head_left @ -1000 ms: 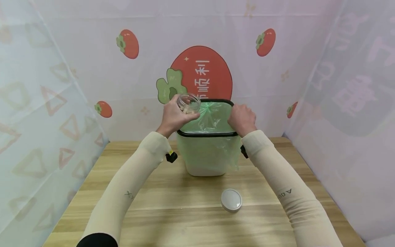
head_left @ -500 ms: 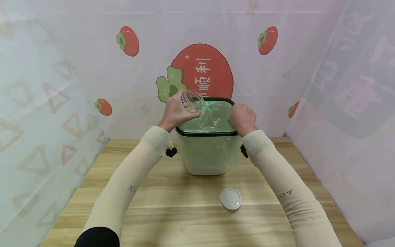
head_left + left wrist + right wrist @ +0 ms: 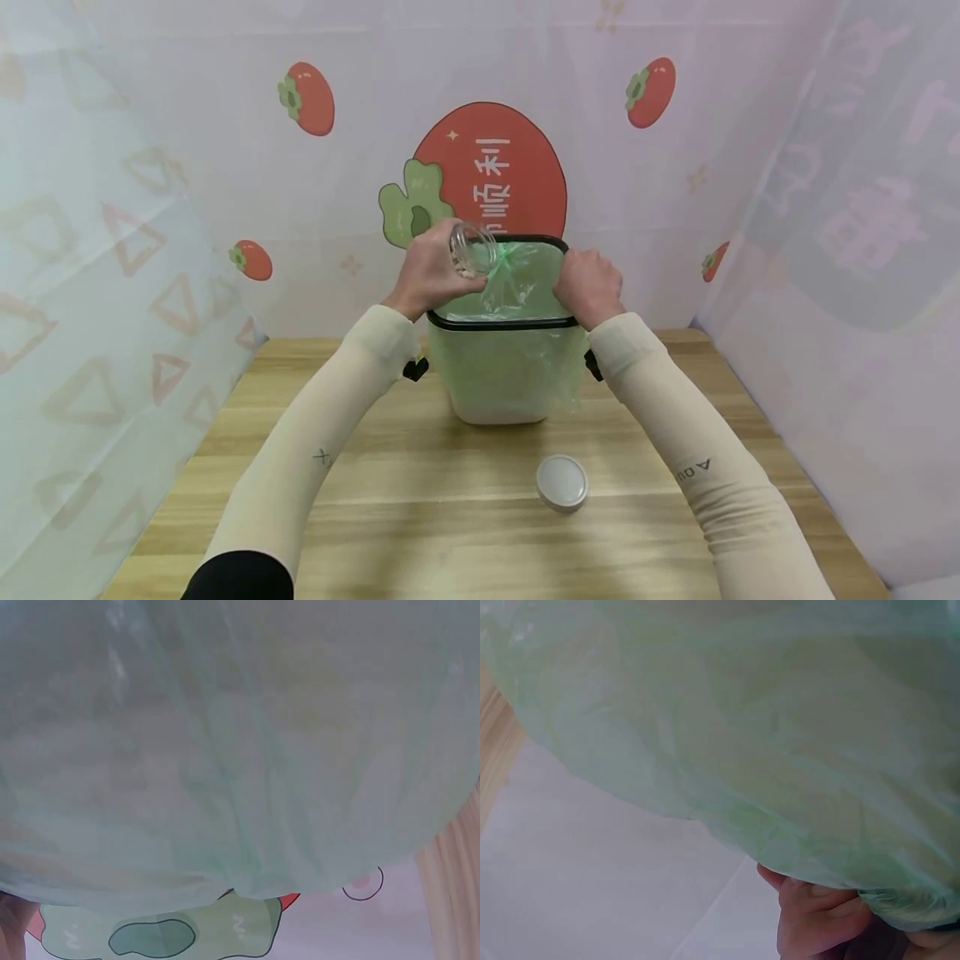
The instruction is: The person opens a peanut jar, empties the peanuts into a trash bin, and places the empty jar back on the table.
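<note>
My left hand (image 3: 427,273) grips a small clear jar (image 3: 474,250) over the left side of a bin (image 3: 498,392). The jar is tipped with its mouth toward the right, and a few small pale pieces show low inside it. A thin green bag (image 3: 528,287) lines the bin and folds over its black rim (image 3: 510,325). At the rim's right side, my right hand (image 3: 590,287) holds on with curled fingers (image 3: 817,919), seen below the bag in the right wrist view. Green plastic fills most of the left wrist view, hiding the jar there.
On the wooden table (image 3: 420,533), in front of the bin, lies a round white lid (image 3: 562,482). A printed curtain (image 3: 360,192) stands behind the bin, with more sheets along both sides of the table.
My left hand has tilted the jar further toward the right, and fewer pale pieces show in it. My right hand has stayed on the rim; the lid has not moved.
</note>
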`<state>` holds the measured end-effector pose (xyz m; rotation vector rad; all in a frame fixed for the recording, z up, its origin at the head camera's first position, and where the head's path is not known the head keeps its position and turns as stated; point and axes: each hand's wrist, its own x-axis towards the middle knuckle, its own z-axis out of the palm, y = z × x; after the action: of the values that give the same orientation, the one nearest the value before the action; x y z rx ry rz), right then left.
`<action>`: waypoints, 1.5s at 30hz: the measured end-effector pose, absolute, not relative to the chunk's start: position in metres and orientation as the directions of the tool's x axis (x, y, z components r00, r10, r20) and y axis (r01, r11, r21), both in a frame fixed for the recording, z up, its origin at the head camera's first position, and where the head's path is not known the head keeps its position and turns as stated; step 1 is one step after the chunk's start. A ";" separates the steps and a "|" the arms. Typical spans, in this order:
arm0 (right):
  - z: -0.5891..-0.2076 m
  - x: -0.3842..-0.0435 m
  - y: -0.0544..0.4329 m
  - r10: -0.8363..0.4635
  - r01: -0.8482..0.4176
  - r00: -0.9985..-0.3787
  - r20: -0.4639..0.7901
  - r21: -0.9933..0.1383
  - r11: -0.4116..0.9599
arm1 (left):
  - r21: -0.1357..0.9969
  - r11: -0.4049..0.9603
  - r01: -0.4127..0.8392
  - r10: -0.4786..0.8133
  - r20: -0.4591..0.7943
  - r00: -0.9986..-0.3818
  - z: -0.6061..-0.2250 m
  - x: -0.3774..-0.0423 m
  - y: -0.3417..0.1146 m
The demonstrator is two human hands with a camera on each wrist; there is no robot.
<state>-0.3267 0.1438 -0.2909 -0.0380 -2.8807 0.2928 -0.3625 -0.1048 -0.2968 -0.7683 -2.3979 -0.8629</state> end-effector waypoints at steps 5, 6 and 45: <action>-0.287 -0.327 0.146 0.053 0.000 -0.964 0.261 -0.199 0.980 | 0.370 0.666 0.648 0.367 0.593 -0.716 -0.292 -0.363 -0.103; -0.287 -0.327 0.146 0.052 -0.001 -0.963 0.263 -0.198 0.980 | 0.358 0.670 0.651 0.376 0.593 -0.712 -0.291 -0.362 -0.102; -0.289 -0.319 0.142 0.043 -0.007 -0.969 0.244 -0.201 0.980 | 0.013 0.722 0.691 0.546 0.602 -0.582 -0.289 -0.348 -0.099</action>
<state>-0.3186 0.1424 -0.2893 -0.0265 -2.8771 0.2928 -0.3481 -0.0990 -0.2887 -0.9361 -2.3465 -0.3305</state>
